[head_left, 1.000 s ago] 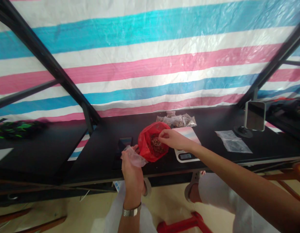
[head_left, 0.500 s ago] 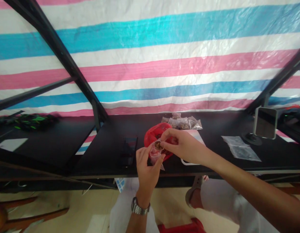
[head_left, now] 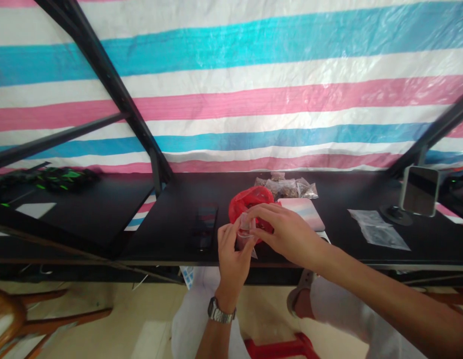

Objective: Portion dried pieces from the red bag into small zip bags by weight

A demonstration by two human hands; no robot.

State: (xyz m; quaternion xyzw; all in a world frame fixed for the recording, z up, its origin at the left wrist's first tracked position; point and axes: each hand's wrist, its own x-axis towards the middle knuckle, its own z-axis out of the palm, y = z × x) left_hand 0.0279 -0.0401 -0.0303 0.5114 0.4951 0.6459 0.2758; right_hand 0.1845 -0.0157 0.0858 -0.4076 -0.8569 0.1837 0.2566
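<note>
Near the table's front edge, my left hand (head_left: 234,254) grips a small clear plastic bag (head_left: 246,232) from its left and lower side. The fingers of my right hand (head_left: 287,227) pinch the bag's upper right edge. What the bag holds is too blurred to tell. Just behind both hands lies an open red plastic bag (head_left: 242,199), with small dark items inside, partly hidden by my right hand. Several filled clear bags (head_left: 286,187) lie together behind it. A pale, flat, shiny object (head_left: 303,210) rests beyond my right wrist.
Flat clear bags (head_left: 379,230) lie at the right, beside a phone (head_left: 419,191) on a stand. A dark phone-like object (head_left: 204,227) is left of my hands. Black metal frame bars (head_left: 119,99) rise at the left. A red stool (head_left: 282,346) stands below the table.
The small bag's mouth, round and open before, now looks flatter, with my right fingers at its edge instead of at the brown contents. The view has shifted slightly.
</note>
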